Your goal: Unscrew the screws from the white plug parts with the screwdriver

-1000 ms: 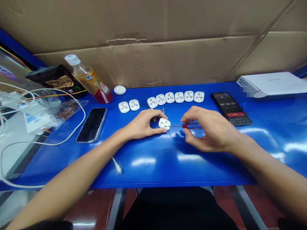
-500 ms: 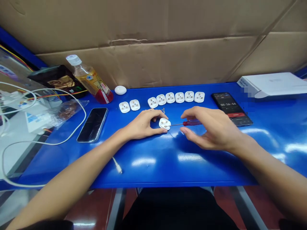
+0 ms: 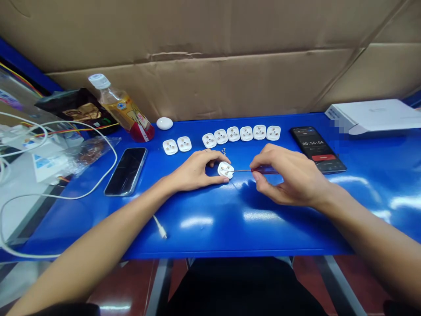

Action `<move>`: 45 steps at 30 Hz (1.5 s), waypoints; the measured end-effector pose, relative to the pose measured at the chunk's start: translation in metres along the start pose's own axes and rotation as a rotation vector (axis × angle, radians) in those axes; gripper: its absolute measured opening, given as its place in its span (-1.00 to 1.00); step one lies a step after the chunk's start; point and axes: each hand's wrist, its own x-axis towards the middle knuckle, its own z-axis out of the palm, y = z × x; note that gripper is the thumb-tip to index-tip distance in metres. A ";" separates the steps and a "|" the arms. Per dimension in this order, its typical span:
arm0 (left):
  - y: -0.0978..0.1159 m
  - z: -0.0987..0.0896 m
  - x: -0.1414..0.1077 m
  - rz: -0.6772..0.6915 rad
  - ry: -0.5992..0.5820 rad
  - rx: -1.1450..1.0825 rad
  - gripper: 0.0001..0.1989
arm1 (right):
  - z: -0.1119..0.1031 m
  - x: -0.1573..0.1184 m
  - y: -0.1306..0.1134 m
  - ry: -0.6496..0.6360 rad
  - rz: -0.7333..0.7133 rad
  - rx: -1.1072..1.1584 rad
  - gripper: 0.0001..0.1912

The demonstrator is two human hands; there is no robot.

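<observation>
Between the thumb and fingers of my left hand (image 3: 200, 170) is a white plug housing (image 3: 225, 168) with metal parts inside, held near the middle of the blue table. My right hand (image 3: 286, 175) is closed on a screwdriver (image 3: 242, 170) with a red, see-through handle. Its thin shaft points left and its tip meets the right side of the housing. Just behind the housing lies a small group of screws (image 3: 224, 152). A row of similar white plug housings (image 3: 246, 133) stretches behind my hands, with two more plug housings (image 3: 184, 144) to the left.
A phone (image 3: 126, 171) and a tilted drink bottle (image 3: 126, 109) are on the left, near a white oval case (image 3: 165, 123). Loose white cable (image 3: 98, 197) loops there. At right lie a phone showing a timer (image 3: 317, 149) and a white box (image 3: 378, 115).
The fingers of my right hand have closed in round the front of the screwdriver handle; before, thumb and forefinger were apart. My left hand and the housing stay in place.
</observation>
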 end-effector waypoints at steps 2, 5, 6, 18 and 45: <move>-0.001 -0.001 0.000 -0.023 0.000 -0.011 -0.52 | 0.001 0.000 0.001 0.038 0.017 -0.022 -0.85; -0.002 -0.004 0.000 -0.037 0.011 -0.042 -0.39 | 0.002 0.000 0.006 0.099 0.088 -0.066 -0.88; -0.003 -0.005 0.000 -0.036 0.025 -0.051 -0.36 | 0.003 0.000 0.008 0.100 0.120 -0.079 -0.89; -0.001 -0.004 0.004 -0.041 0.073 -0.097 -0.59 | 0.015 0.000 0.020 -0.155 0.297 0.013 -0.91; 0.002 -0.045 -0.001 -0.326 0.284 0.340 -0.72 | 0.008 0.000 0.019 -0.053 0.299 0.005 -0.89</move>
